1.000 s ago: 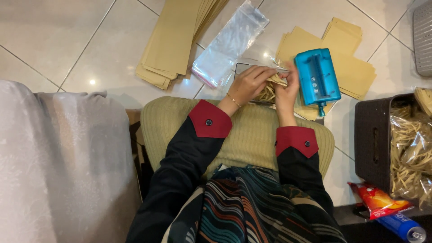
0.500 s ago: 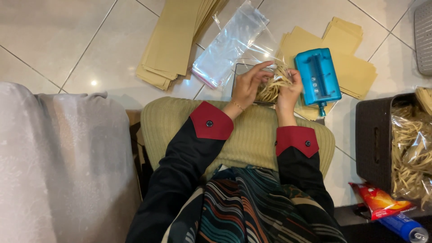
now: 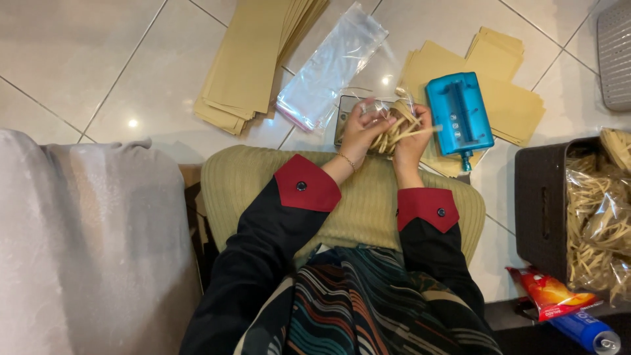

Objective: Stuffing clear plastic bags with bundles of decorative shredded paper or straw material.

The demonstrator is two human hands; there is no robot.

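Observation:
My left hand [image 3: 360,135] and my right hand [image 3: 411,141] are close together over the far edge of a beige ribbed cushion [image 3: 342,197]. Both grip a bunch of pale tan strips [image 3: 393,128] that is partly inside a small clear plastic bag [image 3: 381,106]. Under the hands lies a small dark flat device [image 3: 345,117], mostly hidden. Right beside my right hand sits a blue plastic tool [image 3: 459,115] on brown paper envelopes [image 3: 513,108].
A stack of long brown envelopes [image 3: 253,59] and a pile of clear bags [image 3: 328,66] lie on the tiled floor. A dark basket [image 3: 542,204] with bagged tan strips stands at the right, with a red snack packet [image 3: 551,292] and a blue can [image 3: 588,329] near it. A grey cloth [image 3: 85,243] is at left.
The hands lifted the strips, worked them into the clear bag, then drew slightly back toward the cushion. The strips now stick out sideways between both hands.

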